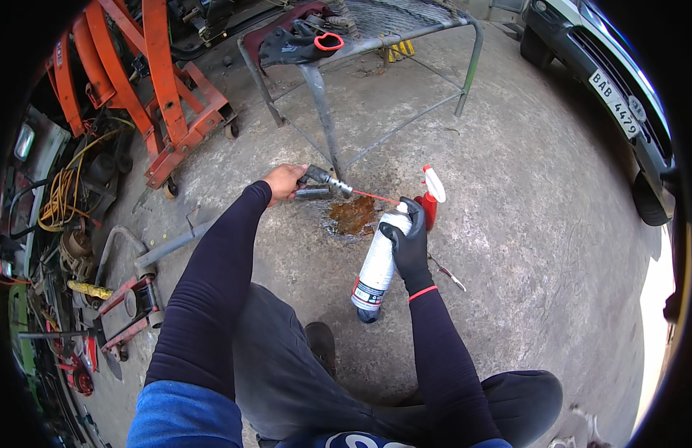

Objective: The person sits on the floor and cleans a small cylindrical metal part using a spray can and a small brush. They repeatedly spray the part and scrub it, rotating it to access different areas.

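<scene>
My bare left hand (285,182) is closed around the black end of a black-and-silver cylindrical metal part (327,179); I cannot tell its exact kind. In a black glove, my right hand (410,243) grips a white aerosol spray can (379,257), tilted with its top up and to the right. A thin red straw (376,197) runs from the can's nozzle to the silver tip of the part. Below them a brown wet patch (352,216) stains the concrete. Behind my right hand stands a red spray bottle (431,196) with a white trigger head.
Ahead is a metal-framed table (406,26) bearing a black glove (297,46) with a red cuff. An orange wheeled hoist (167,97) stands far left, with a floor jack (133,302) nearer. A parked vehicle (611,82) is at the right. A thin tool (447,275) lies beside my right wrist.
</scene>
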Motion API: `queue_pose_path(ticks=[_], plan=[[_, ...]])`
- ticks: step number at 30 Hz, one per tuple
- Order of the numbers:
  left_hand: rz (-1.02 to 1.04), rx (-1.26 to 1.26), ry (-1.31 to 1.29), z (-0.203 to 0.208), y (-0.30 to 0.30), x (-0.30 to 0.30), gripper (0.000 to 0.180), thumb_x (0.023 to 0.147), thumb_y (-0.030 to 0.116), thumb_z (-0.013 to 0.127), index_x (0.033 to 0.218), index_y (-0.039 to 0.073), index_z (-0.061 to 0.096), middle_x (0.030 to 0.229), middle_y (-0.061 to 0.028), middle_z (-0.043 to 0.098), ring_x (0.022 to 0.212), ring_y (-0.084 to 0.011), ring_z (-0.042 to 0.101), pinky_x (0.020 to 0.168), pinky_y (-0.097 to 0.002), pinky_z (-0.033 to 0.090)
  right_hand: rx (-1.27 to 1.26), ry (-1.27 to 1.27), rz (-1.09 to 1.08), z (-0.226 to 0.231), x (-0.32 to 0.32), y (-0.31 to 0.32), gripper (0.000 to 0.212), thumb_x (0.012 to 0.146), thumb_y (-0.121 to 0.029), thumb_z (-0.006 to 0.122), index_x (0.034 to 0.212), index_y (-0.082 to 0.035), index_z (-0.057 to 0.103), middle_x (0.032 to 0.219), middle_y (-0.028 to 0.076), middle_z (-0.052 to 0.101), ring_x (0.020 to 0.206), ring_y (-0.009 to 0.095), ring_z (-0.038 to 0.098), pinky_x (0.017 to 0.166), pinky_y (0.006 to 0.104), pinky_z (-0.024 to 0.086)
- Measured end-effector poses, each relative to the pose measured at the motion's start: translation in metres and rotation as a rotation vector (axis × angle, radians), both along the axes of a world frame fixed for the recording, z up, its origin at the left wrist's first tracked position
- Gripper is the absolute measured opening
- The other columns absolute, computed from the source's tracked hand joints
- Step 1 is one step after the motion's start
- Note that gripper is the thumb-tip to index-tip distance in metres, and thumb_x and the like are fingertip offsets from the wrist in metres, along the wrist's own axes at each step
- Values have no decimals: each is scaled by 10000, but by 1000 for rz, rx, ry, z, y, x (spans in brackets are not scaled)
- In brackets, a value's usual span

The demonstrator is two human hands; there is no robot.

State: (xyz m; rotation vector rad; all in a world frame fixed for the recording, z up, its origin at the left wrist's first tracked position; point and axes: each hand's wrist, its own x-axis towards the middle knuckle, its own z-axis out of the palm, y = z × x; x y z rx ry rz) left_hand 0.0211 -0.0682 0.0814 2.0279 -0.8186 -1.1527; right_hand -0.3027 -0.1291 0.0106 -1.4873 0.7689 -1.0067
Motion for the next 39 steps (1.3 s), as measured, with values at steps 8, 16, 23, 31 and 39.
queue_pose_path(ticks=[8, 16, 23, 31, 39], plan=[[-15, -42, -49, 6, 1, 3, 391, 1120, 436, 478, 985, 91, 603, 732, 21, 529, 591, -89, 500, 555, -258, 427, -28, 11, 48, 5, 0, 7, 735, 785, -58, 823, 1429, -33, 470, 1389, 154, 548, 1297, 284, 544, 1135, 416, 417], [8, -71, 54, 9, 10, 20, 313, 1119, 392, 503, 1016, 125, 629, 746, 34, 580, 641, -67, 552, 573, -229, 447, -81, 40, -11, 0, -4, 2, 775, 774, -62, 826, 1459, -37, 465, 1440, 152, 530, 1350, 290, 508, 1167, 423, 389], [58, -94, 87, 5, 11, 25, 291, 1114, 379, 514, 1002, 139, 635, 728, 37, 566, 629, -66, 534, 574, -235, 442, -154, 80, -63, 5, -5, -1, 772, 790, -143, 836, 1460, -53, 463, 1411, 158, 536, 1321, 310, 525, 1136, 433, 413], [54, -114, -342, -8, -4, 27, 433, 1075, 385, 568, 843, 35, 670, 713, -84, 637, 654, -210, 619, 650, -392, 487, -432, 398, 4, 42, 7, 21, 687, 822, -219, 778, 1438, -135, 486, 1233, 225, 536, 1109, 423, 614, 912, 498, 519], [-49, -46, -637, -15, -16, 5, 467, 1058, 352, 600, 808, -34, 678, 643, -105, 605, 587, -223, 572, 619, -427, 474, -456, 460, 48, 42, 22, 37, 680, 835, -221, 768, 1439, -108, 476, 1192, 230, 538, 1050, 422, 619, 852, 498, 529]])
